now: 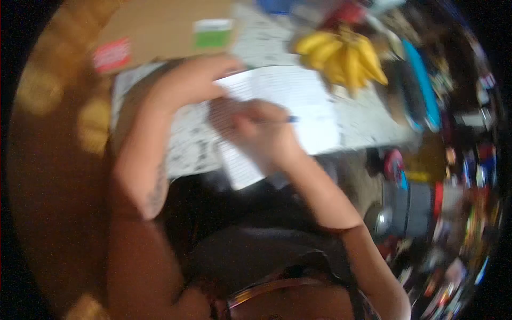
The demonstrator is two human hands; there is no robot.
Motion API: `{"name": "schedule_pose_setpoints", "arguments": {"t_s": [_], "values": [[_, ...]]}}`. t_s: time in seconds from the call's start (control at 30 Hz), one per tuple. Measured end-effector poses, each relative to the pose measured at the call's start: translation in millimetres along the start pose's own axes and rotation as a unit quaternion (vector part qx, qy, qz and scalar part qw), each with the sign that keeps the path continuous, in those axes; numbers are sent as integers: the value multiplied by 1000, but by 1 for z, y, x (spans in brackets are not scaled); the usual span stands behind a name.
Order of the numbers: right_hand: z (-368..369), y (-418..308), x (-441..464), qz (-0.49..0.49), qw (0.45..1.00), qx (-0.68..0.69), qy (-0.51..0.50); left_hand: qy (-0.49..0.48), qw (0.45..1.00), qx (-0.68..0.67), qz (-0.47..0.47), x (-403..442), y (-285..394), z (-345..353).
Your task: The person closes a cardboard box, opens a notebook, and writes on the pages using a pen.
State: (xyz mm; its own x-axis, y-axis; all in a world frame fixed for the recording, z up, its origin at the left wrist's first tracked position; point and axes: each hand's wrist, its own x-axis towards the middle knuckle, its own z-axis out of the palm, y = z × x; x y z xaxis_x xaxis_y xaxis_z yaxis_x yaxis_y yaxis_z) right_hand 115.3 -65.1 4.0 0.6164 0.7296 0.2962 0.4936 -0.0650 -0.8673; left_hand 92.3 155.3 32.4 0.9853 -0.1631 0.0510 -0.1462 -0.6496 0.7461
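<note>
An open notebook (312,98) with lined pages lies on a white, dark-speckled tabletop (194,149), its lower left corner jutting past the front edge. My right hand (269,125) rests over the left page, closed around a pen (292,119) whose blue end sticks out to the right. Around the notebook's upper left corner bends my left hand (210,74); its fingers are smeared and partly out of sight, so I cannot make out their grip. The writing on the pages is too blurred to read.
Behind my left hand stands a cardboard box (160,32) with red and green labels. A bunch of bananas (346,58) sits right of the notebook, near a bright blue-edged item (421,85). Cluttered, blurred goods and a dark grey container (410,208) fill the right side.
</note>
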Motion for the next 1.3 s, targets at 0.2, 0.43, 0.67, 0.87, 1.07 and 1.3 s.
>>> {"name": "schedule_pose_setpoints", "arguments": {"t_s": [0.2, 0.43, 0.67, 0.87, 1.07, 1.3], "values": [[12, 13, 5, -141, 985, -19, 98, -11, 985, -144, -88, 4, -26, 6], [4, 0, -1, -72, 994, -9, 76, -18, 987, -126, -93, 12, -8, 8], [7, 5, 0, -86, 993, -12, 78, -19, 985, -138, -100, 12, 1, 8], [4, 0, 0, -82, 993, -22, 77, -17, 986, -137, -92, 10, -3, 8], [5, 0, -2, -72, 993, -42, 89, -27, 984, -143, -102, 10, 4, 7], [4, 0, 0, -81, 992, -35, 94, -34, 983, -158, -91, 10, 2, 7]]}}
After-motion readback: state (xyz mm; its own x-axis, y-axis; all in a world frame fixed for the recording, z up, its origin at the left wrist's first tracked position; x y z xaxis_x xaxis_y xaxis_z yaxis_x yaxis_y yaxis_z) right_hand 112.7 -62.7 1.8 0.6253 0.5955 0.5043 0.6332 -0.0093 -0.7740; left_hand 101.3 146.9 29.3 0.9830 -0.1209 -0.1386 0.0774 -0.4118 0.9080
